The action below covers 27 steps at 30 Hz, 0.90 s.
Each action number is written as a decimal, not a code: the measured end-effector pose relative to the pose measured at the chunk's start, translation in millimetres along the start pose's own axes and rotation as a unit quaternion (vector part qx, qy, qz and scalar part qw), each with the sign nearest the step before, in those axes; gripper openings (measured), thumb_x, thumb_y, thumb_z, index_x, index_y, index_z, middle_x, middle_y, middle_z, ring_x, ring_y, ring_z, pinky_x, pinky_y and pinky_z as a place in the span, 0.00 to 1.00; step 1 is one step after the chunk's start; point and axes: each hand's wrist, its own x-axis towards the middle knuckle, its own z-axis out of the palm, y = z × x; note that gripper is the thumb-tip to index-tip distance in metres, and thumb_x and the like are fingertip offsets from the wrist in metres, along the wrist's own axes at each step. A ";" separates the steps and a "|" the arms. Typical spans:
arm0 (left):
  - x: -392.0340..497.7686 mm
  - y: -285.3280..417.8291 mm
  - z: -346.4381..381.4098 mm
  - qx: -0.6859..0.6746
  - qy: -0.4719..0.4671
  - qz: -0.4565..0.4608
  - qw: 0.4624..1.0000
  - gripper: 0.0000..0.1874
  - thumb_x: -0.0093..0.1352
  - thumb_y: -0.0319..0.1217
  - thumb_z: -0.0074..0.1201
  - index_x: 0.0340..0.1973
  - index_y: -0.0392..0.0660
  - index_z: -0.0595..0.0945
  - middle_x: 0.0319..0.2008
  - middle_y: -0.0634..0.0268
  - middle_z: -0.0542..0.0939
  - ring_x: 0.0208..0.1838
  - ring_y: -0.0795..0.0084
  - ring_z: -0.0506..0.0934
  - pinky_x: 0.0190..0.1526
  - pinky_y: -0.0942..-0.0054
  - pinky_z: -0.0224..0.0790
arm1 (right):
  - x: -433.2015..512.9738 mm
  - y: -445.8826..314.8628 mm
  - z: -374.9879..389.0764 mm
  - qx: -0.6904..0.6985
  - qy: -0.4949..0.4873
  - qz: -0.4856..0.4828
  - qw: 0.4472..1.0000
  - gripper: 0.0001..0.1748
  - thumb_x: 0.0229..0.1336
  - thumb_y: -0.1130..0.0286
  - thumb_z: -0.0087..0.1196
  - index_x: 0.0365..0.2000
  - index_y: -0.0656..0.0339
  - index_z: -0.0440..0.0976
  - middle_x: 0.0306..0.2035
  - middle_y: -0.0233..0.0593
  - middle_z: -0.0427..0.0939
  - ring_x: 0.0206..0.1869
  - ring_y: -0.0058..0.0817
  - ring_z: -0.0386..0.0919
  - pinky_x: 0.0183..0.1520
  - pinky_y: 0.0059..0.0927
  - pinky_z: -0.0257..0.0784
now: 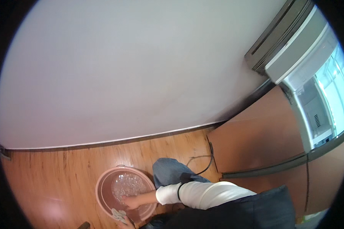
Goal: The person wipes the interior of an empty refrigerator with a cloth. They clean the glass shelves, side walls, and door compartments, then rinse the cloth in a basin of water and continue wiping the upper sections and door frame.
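A pink plastic basin (101, 183) stands on the wood floor, with bubbly, glinting water (129, 186) in it. My right hand (131, 202) reaches into the basin from the right. Its fingertips dip at the water, so whether they hold anything is hidden. At the basin's near rim, my left hand (127, 224) grips a bunched, pale grey cloth (119, 215). Part of that hand is cut off by the bottom of the view.
An open refrigerator (315, 114) with copper-coloured panels stands at the right, its lit inside showing. A black cable (209, 163) lies by its base. My denim-clad knee (169, 171) is close beside the basin. A pale wall (126, 71) rises beyond the floor (54, 177).
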 end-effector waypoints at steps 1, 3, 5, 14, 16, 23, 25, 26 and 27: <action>2.7 8.3 -11.9 -0.072 -0.035 -0.110 0.991 0.12 0.67 0.27 0.46 0.44 0.34 0.74 0.30 0.57 0.79 0.31 0.69 0.75 0.30 0.76 0.67 | -14.6 -20.7 -0.4 -0.021 -0.024 0.011 0.999 0.22 0.54 0.56 0.52 0.41 0.65 0.69 0.38 0.50 0.74 0.46 0.39 0.74 0.45 0.51 0.69; 15.3 30.4 -33.5 -0.200 -0.078 -0.325 0.921 0.17 0.63 0.27 0.55 0.45 0.30 0.72 0.23 0.57 0.77 0.24 0.69 0.74 0.25 0.68 0.67 | -45.9 -61.8 -7.1 0.212 -0.070 0.091 0.970 0.20 0.54 0.58 0.54 0.37 0.65 0.66 0.32 0.45 0.72 0.38 0.33 0.74 0.36 0.41 0.70; 20.3 72.9 -50.0 -0.062 -0.110 -0.188 0.974 0.25 0.62 0.27 0.59 0.51 0.29 0.69 0.40 0.54 0.77 0.39 0.71 0.75 0.39 0.71 0.68 | -74.0 -99.1 -14.9 0.292 -0.031 0.048 0.955 0.19 0.54 0.59 0.55 0.34 0.64 0.64 0.26 0.40 0.69 0.29 0.27 0.72 0.26 0.32 0.68; 105.0 342.6 -145.7 -0.365 -0.336 -0.487 0.719 0.16 0.70 0.37 0.47 0.39 0.34 0.75 0.29 0.61 0.78 0.29 0.71 0.75 0.31 0.72 0.67 | -289.7 -207.0 -148.8 0.399 0.095 0.045 0.911 0.22 0.58 0.56 0.52 0.45 0.62 0.64 0.31 0.41 0.73 0.30 0.28 0.74 0.29 0.29 0.69; 120.2 390.4 -152.1 -0.370 -0.378 -0.451 0.719 0.14 0.70 0.36 0.47 0.35 0.35 0.77 0.27 0.62 0.77 0.29 0.73 0.74 0.31 0.74 0.66 | -372.9 -225.6 -193.4 0.144 0.181 0.050 0.972 0.26 0.55 0.57 0.53 0.50 0.62 0.67 0.42 0.51 0.75 0.45 0.41 0.74 0.45 0.37 0.70; 127.1 514.5 -108.7 -0.270 -0.572 -0.267 0.727 0.17 0.65 0.38 0.55 0.35 0.32 0.77 0.31 0.56 0.79 0.32 0.73 0.77 0.31 0.78 0.68 | -700.7 -254.1 -271.1 -0.124 0.462 0.603 0.639 0.24 0.53 0.60 0.51 0.45 0.66 0.66 0.48 0.54 0.63 0.44 0.47 0.73 0.43 0.43 0.72; 123.0 547.1 -80.8 -0.168 -0.614 -0.132 0.760 0.20 0.64 0.38 0.57 0.40 0.31 0.76 0.33 0.56 0.79 0.36 0.69 0.77 0.36 0.74 0.69 | -773.1 -264.1 -277.6 -0.134 0.537 0.644 0.529 0.27 0.51 0.60 0.54 0.47 0.69 0.63 0.50 0.55 0.62 0.39 0.46 0.75 0.39 0.43 0.74; 122.4 559.7 -69.2 -0.179 -0.637 -0.108 0.742 0.21 0.64 0.39 0.57 0.42 0.31 0.75 0.35 0.56 0.79 0.37 0.69 0.77 0.38 0.74 0.69 | -798.6 -270.3 -278.5 -0.166 0.554 0.655 0.487 0.28 0.51 0.60 0.54 0.47 0.70 0.63 0.54 0.56 0.61 0.36 0.46 0.77 0.38 0.42 0.74; 115.8 579.5 -54.9 -0.166 -0.654 -0.087 0.733 0.22 0.64 0.39 0.57 0.43 0.32 0.75 0.36 0.56 0.79 0.39 0.68 0.77 0.40 0.73 0.69 | -826.1 -275.5 -280.7 -0.135 0.544 0.678 0.475 0.27 0.53 0.60 0.53 0.48 0.69 0.63 0.56 0.56 0.60 0.36 0.45 0.78 0.37 0.41 0.74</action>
